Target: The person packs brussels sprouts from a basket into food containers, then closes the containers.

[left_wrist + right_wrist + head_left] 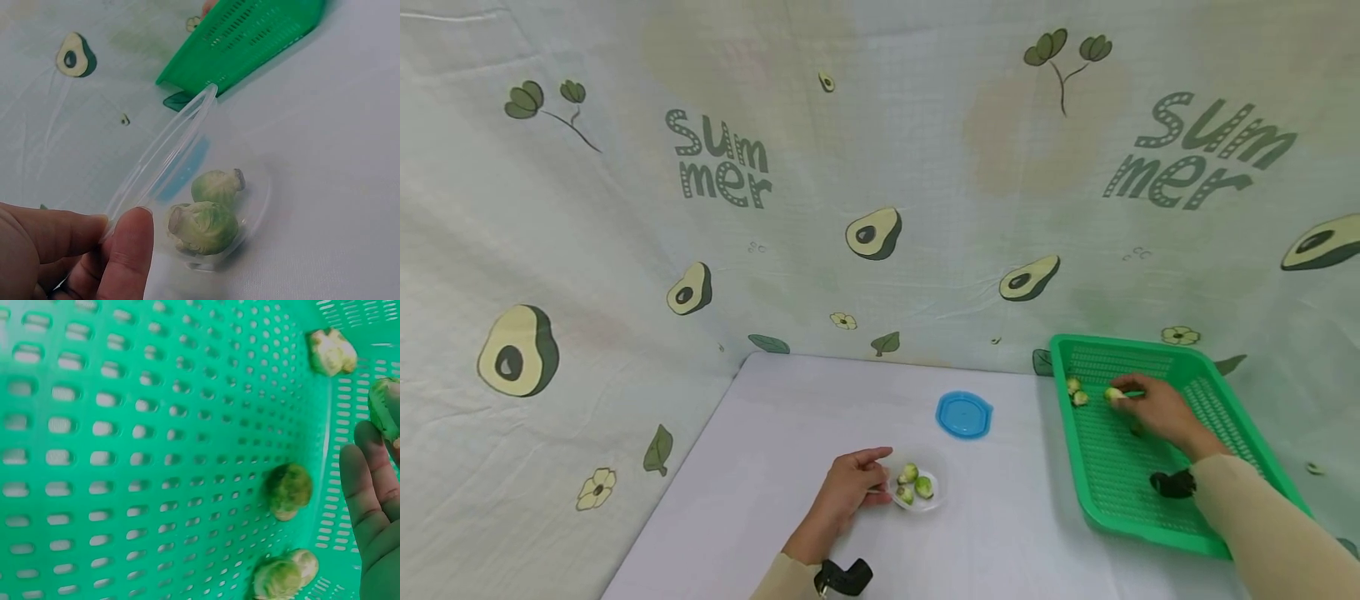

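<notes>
My left hand [853, 483] pinches the rim of a small clear plastic bowl [211, 94] between thumb and fingers. Inside the bowl lie three Brussels sprouts [923, 487]; the left wrist view shows two of them plainly. Over at the right, my right hand [1161, 412] is above the green basket [1078, 471], holding a Brussels sprout [1112, 394] in its fingertips. That sprout [380, 409] is partly cut off by the edge of the right wrist view. Several loose sprouts [290, 490] lie on the basket's perforated floor, some in its far left corner.
A round blue lid [964, 415] lies flat on the white table [820, 408], between the bowl and the basket, farther back. Behind the table hangs a cloth [940, 167] printed with avocados. The basket's raised walls surround the right hand's area.
</notes>
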The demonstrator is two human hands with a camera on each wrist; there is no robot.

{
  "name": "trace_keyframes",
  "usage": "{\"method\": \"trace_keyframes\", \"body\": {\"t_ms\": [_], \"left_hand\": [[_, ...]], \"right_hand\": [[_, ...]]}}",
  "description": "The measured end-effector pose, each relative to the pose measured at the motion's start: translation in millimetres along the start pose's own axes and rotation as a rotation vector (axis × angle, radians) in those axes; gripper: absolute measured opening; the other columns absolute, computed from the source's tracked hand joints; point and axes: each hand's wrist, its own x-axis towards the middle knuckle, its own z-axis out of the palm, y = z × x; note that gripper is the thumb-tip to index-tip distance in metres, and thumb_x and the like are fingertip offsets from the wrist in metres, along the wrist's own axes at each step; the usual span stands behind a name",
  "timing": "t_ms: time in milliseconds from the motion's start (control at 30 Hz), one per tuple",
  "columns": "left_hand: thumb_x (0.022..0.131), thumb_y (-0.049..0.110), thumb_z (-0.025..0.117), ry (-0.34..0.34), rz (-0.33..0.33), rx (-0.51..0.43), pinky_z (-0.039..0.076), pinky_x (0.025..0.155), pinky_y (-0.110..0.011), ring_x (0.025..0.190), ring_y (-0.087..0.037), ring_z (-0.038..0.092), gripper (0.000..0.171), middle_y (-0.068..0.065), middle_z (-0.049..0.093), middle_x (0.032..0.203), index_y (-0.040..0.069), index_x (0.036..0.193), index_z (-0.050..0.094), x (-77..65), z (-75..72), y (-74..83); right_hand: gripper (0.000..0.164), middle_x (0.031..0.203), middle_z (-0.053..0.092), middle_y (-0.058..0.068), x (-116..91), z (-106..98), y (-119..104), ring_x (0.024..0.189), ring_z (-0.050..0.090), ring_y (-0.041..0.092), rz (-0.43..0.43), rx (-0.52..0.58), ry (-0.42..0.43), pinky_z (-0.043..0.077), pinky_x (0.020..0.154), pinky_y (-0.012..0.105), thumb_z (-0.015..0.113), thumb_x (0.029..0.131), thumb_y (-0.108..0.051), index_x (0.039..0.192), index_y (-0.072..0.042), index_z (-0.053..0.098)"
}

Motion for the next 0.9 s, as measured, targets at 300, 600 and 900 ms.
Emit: {"method": "trace_keyframes", "body": {"t_ms": [300, 600, 900], "left_hand": [[0.099, 0.001, 0.068, -0.006, 0.012, 0.0, 0.066, 0.068, -0.032, 0.075, -0.014, 0.066, 0.047, -0.004, 0.062, 0.093, -0.002, 0.146, 0.06, -0.5, -0.5, -0.3], [0.099, 0.001, 0.067, -0.015, 0.017, -0.012, 0.066, 0.069, -0.032, 0.077, -0.014, 0.066, 0.047, -0.004, 0.062, 0.091, -0.002, 0.146, 0.061, -0.6, -0.3, -1.1], [0.099, 0.001, 0.067, -0.013, 0.005, -0.017, 0.066, 0.07, -0.029, 0.079, -0.014, 0.067, 0.046, -0.004, 0.063, 0.092, 0.0, 0.145, 0.062, 1.0, -1.0, -1.9]], "right_hand": [[0.054, 0.138, 0.058, 0.035, -9, -7, -18, 0.119, 0.061, 0.052, 0.018, 0.052, 0.031, 0.061, 0.078, 0.049, 0.057, 0.11, -0.038, 0.144, 0.005, 0.055], [0.06, 0.14, 0.059, 0.035, -16, -10, -29, 0.115, 0.067, 0.05, 0.036, 0.088, 0.04, 0.061, 0.083, 0.057, 0.055, 0.11, -0.046, 0.15, -0.001, 0.054], [0.062, 0.142, 0.06, 0.032, -24, -15, -39, 0.117, 0.066, 0.05, 0.045, 0.123, 0.068, 0.059, 0.086, 0.061, 0.055, 0.109, -0.05, 0.15, -0.004, 0.055]]}}
